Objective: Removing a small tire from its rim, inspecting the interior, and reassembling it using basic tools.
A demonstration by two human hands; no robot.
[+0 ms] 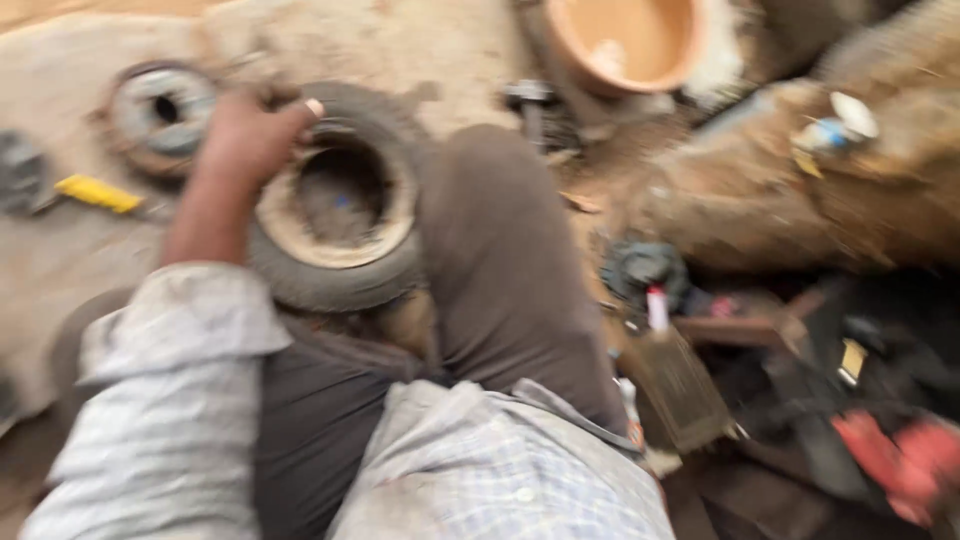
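Observation:
The picture is blurred by motion. My left hand (250,135) grips the top left rim of a small black tyre (340,265) on a dusty tan wheel hub (345,195). The tyre leans against my bent knee in dark trousers (500,260). My left arm in a pale checked sleeve (170,400) reaches up from the bottom left. My right hand is not visible.
A second small wheel (160,110) lies on the sandy ground at the upper left, a yellow-handled tool (98,193) below it. An orange plastic basin (625,40) stands at the top. Dark clutter, a wooden block (680,385) and something red (905,460) lie to the right.

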